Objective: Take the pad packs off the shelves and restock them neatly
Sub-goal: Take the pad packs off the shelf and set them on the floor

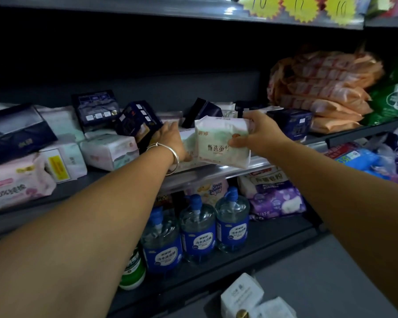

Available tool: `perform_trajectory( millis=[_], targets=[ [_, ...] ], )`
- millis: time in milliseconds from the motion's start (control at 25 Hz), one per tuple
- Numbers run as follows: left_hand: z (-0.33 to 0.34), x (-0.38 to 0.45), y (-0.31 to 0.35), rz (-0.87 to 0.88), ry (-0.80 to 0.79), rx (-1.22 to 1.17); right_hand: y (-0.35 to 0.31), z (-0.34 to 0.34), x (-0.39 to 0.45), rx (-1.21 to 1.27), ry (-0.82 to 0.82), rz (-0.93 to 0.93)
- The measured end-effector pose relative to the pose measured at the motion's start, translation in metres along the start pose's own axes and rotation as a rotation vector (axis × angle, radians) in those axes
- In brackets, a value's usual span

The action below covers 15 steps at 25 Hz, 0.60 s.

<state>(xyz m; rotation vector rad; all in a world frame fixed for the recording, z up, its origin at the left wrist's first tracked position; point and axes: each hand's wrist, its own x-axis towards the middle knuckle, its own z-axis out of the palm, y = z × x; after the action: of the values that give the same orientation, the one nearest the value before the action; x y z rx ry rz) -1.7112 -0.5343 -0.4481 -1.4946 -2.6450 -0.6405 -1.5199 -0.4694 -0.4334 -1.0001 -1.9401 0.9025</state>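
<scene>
looking down from the head view, the right hand (261,134) has a white pad pack (222,142) pinched by its right edge, thumb on the front face and fingers wrapped behind. the pack stands upright, printed side facing the camera, long axis running top to bottom, hanging just over the front lip of the middle shelf (250,165).

left hand (170,140) is reaching in just left of that pack, fingers stretched toward the jumble behind it. looks like it's touching or about to touch another pale pack (187,143) lying there, but the fingertips are hidden, so can't tell if it's actually gripping anything. bracelet (174,154) on that wrist.

the bit that matters: the held pack is between the two hands, its free left edge right next to the left hand, so either hand could steady it. the gap it'd go back into is straight behind, between the dark blue boxes (137,118) on the left and the dark blue pack (292,122) on the right. my guess is it's still the sorting stage, since the shelf's left side is a mess of tilted packs.
</scene>
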Motion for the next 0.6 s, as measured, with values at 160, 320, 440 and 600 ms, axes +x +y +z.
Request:
perform_trajectory(
  millis=[160,320,440,600],
  targets=[
    [-0.005,0.011,0.008,-0.062,-0.045,0.266,0.009,-0.005,0.006,-0.003,-0.068,-0.006],
    [-0.007,0.013,0.016,-0.104,-0.028,0.439,0.014,-0.010,0.003,0.000,-0.098,-0.005],
    [-0.007,0.010,0.016,-0.093,0.029,0.334,0.013,-0.019,-0.001,-0.039,-0.106,-0.003],
    [-0.026,-0.015,0.013,-0.037,0.100,0.221,0.001,-0.031,-0.020,-0.063,-0.129,-0.027]
  ],
)
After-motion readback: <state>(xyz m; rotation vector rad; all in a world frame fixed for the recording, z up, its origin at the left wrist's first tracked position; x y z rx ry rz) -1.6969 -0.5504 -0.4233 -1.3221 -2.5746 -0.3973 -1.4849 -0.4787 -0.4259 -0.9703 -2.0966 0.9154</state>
